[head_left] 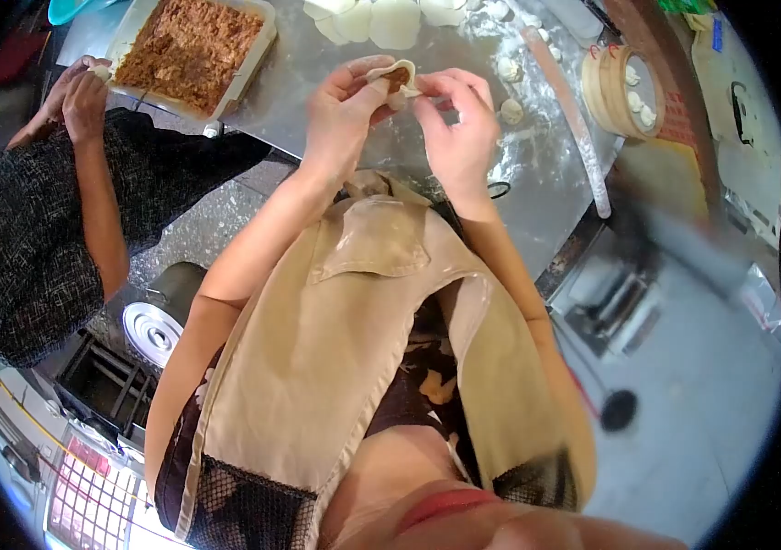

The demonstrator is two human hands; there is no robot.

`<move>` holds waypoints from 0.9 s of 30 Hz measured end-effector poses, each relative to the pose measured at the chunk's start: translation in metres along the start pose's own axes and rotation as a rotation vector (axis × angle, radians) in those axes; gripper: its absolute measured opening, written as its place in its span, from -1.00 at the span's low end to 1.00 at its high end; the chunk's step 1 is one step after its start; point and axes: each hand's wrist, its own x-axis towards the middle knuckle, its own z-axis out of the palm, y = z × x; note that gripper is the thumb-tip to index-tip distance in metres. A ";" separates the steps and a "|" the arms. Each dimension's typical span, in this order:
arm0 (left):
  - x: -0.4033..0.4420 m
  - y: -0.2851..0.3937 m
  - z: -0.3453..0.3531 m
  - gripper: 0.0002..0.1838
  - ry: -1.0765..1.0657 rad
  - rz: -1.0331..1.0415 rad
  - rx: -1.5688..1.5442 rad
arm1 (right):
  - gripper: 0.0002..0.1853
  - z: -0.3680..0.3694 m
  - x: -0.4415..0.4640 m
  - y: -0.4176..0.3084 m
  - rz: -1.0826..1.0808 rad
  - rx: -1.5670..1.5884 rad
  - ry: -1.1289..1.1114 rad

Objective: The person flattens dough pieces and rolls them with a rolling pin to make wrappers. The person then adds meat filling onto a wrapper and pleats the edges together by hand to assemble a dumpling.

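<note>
A round dough wrapper (406, 67) with brown minced filling (398, 80) in its middle is held up over the metal table. My left hand (340, 115) is closed around it from the left, with the thumb at the filling. At the wrapper's right edge, the thumb and forefinger of my right hand (456, 124) pinch the dough. The wrapper's top is still gaping, so the filling shows. My left fingers hide most of its underside.
A tray (253, 69) of minced filling stands at the left. Flat wrappers (395, 23) lie at the back. To the right are dough lumps (511, 111), a long floury rod (574, 119) and a bamboo steamer (599, 92) holding buns. A co-worker's hands (86, 99) work beside the tray.
</note>
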 end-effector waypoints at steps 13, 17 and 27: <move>0.006 0.000 -0.008 -0.77 0.010 -0.063 0.038 | -0.84 -0.004 0.007 -0.003 -0.414 -0.302 0.002; 0.007 0.006 -0.012 -0.78 -0.027 -0.082 0.128 | -0.85 -0.001 0.003 0.004 -0.457 -0.256 -0.016; -0.003 -0.006 -0.018 -0.59 -0.221 -0.226 -0.291 | -0.84 0.000 0.000 0.005 -0.167 -0.012 0.101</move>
